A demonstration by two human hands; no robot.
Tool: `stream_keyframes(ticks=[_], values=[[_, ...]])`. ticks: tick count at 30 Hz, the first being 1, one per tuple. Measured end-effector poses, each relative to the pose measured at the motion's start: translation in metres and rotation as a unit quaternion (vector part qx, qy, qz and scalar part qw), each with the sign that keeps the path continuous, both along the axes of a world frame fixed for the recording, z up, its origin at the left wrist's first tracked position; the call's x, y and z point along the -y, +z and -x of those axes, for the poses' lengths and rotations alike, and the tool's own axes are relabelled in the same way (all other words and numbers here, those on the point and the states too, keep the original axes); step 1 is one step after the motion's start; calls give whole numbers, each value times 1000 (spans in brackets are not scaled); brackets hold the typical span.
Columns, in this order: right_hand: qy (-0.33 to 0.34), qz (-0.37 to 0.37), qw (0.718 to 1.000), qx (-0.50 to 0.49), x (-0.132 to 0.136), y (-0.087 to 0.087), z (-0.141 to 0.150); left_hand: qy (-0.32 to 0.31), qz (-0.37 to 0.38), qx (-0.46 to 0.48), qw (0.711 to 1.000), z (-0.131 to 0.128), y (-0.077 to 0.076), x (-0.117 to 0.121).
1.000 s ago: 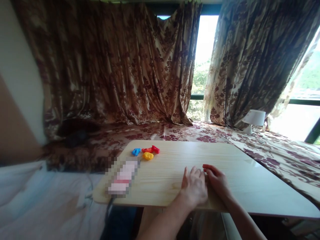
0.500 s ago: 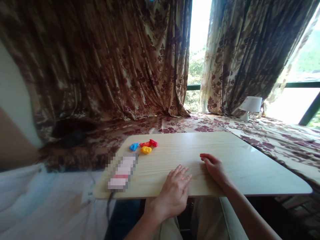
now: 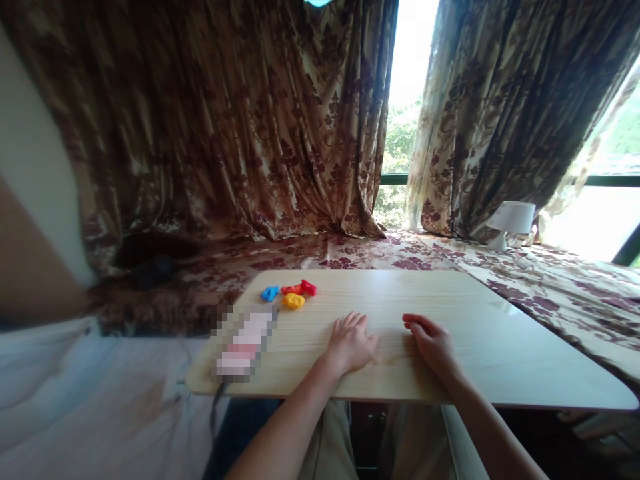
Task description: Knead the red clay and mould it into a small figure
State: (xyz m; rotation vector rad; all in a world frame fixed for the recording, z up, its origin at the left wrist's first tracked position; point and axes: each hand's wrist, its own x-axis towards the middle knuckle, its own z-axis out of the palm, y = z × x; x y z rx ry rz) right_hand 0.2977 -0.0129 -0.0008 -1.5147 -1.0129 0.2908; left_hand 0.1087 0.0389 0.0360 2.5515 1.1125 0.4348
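My left hand (image 3: pixel 351 341) is over the light wooden table (image 3: pixel 425 293), palm down, its fingers spread and nothing held. To its right, my right hand (image 3: pixel 431 341) rests on its side on the tabletop. Its fingers are loosely bent, and I see nothing in them. Beyond my left hand, to the left, lie several small crumpled bundles: a blue one (image 3: pixel 270 293), a yellow one (image 3: pixel 293 301), an orange-red one (image 3: pixel 292 290) and a red one (image 3: pixel 309 288). Their material is too small to make out.
A pixelated flat pinkish object (image 3: pixel 245 343) with a dark cable (image 3: pixel 217 403) lies at the table's left side. Behind the table are a floral-covered ledge (image 3: pixel 345 253) and patterned curtains (image 3: pixel 280 147). A white lamp (image 3: pixel 515 219) stands at the back right.
My left hand has moved forward from the table's near edge, farther onto the tabletop. My right hand has barely moved. The view has shifted slightly; the bundles lie as before.
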Motion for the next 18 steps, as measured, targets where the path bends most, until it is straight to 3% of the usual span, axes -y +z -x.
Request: stream_keyframes(ticks=[3,5,7,9,11,14,16,18], values=[[2,-1,1000,6,-1,-1,0,20,-24,33,999,40,-7,30],[6,3,1000,17,-2,-1,0,2,-38,34,999,53,-10,53],[6,8,1000,26,-2,-1,0,-25,-55,27,998,48,-10,72],[6,9,1000,29,-2,-1,0,-70,-71,32,994,24,-9,80],[8,6,1000,26,-2,-1,0,-93,-93,37,991,-7,-6,72],[10,-1,1000,18,-1,0,0,-22,-77,13,997,-44,6,34],[9,-1,1000,15,0,0,1,32,-42,-12,999,-49,13,4],[8,-2,1000,10,0,0,1,57,-9,-31,998,-37,14,-17]])
